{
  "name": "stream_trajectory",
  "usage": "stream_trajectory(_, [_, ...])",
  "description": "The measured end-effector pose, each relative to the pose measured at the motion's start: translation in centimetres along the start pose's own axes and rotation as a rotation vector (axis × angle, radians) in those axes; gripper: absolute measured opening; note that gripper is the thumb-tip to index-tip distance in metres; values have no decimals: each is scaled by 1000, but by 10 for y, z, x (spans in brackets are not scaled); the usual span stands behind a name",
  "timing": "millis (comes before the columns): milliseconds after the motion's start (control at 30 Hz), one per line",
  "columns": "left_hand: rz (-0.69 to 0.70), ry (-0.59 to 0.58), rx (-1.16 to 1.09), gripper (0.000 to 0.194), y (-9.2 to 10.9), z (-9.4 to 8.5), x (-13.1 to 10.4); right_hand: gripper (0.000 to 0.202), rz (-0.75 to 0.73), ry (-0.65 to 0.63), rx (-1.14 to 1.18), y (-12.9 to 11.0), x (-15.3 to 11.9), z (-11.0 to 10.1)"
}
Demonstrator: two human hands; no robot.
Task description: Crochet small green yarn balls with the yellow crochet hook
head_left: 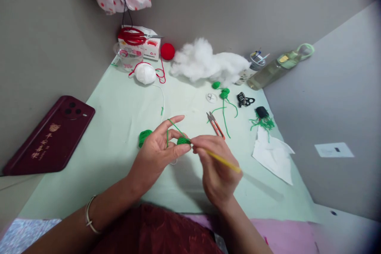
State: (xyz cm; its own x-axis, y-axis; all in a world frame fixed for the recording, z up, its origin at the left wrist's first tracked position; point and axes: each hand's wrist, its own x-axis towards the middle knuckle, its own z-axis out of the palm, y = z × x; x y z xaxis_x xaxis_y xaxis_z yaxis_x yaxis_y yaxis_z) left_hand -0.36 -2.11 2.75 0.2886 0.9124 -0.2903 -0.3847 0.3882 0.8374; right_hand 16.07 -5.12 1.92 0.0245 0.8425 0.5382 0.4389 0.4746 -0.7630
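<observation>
Between the thumb and fingers of my left hand (162, 147) is a small green crocheted piece (183, 141). Green yarn runs up over the raised index finger of that hand. My right hand (218, 162) grips a crochet hook (223, 160) with a yellow handle, its tip end at the right edge of the green piece, where the fingers hide it. Both hands almost touch there. Just behind my left hand lies a ball of green yarn (145, 137), partly covered by the hand.
Orange-handled snips (216, 125) lie beyond my right hand, near small green pieces (224, 93) and a black claw clip (245, 99). White stuffing (208, 63), a bottle (276, 67) and a white yarn ball (145, 73) stand farther back. A dark red phone (50, 135) is left.
</observation>
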Motion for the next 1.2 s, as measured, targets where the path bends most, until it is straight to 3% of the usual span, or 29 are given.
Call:
stream_trajectory(67, [-20,-7,-66,67,0,2,1,39,-163,-41,-176,3,-5,-1])
stream_trajectory(133, [-111,-51,-159,61,2,3,3,43,-223,-31,-197,4,-5,-3])
stream_trajectory(233, [-243,-86,-262,48,7,2,5,29,-32,77,47,4,2,-5])
stream_trajectory(367, [-136,-59,-160,45,6,2,4,18,235,113,422,0,12,-2])
stream_trajectory(533, [-25,-65,-12,41,-2,4,1,16,302,67,431,3,8,2])
stream_trajectory(733, [-28,-66,-20,32,0,-1,-1,16,429,82,646,5,11,0])
stream_trajectory(900, [-5,-73,30,33,0,-5,-1,19,411,93,665,5,13,-1])
stream_trajectory(1200, [72,-48,204,30,-2,-9,-1,22,232,70,364,0,8,-5])
